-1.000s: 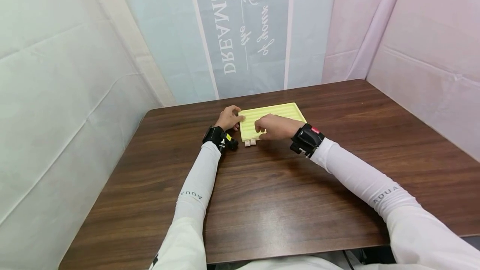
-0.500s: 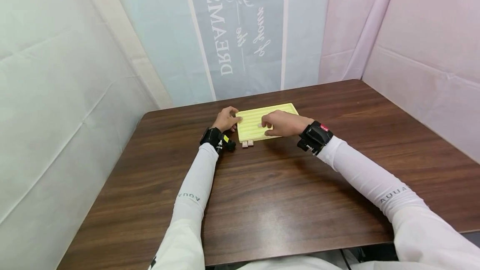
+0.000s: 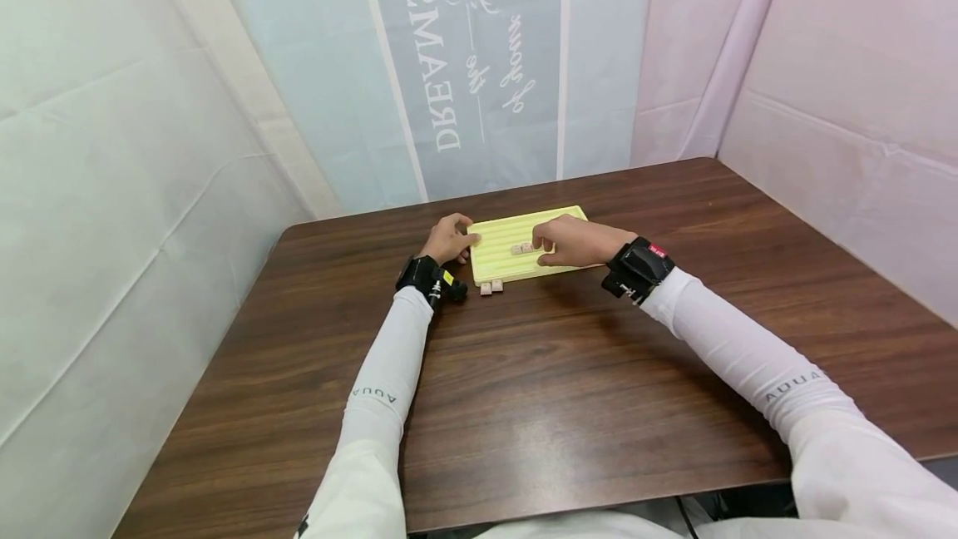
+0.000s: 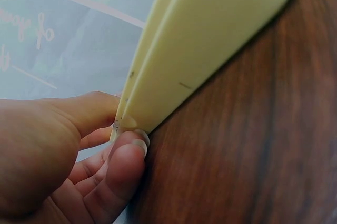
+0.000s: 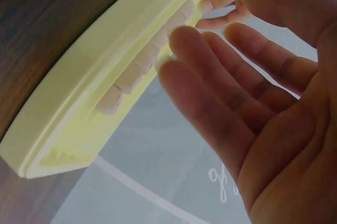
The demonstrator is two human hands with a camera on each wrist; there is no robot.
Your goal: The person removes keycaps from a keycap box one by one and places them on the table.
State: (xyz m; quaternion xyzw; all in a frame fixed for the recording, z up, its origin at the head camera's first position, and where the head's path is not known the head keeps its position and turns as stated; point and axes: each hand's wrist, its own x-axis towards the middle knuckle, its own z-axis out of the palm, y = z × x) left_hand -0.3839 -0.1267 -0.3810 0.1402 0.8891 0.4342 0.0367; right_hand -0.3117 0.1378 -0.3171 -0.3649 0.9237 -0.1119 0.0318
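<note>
A yellow tray [image 3: 497, 257] with raised ridges lies near the far side of the table. My left hand [image 3: 447, 239] grips its left end, thumb on the rim and fingers lower against the outer wall. Over the tray's right part is my right hand [image 3: 575, 241], fingers loosely bent and thumb apart in the right wrist view. Its fingertips [image 5: 184, 37] overlap a row of small pale pink blocks [image 5: 142, 62], shaped like keycaps, along one channel. The head view shows part of that row left of the hand; the hand covers the rest.
Two more pale pink blocks [image 3: 491, 287] sit on the brown wooden table [image 3: 524, 406], just in front of the tray's near left corner. A printed curtain [image 3: 479, 65] hangs behind the table, and white sheets hang at both sides.
My right hand has shifted from the tray's near edge back and to the right over it, uncovering pale pink blocks in a channel. My left hand keeps its grip on the tray's left end.
</note>
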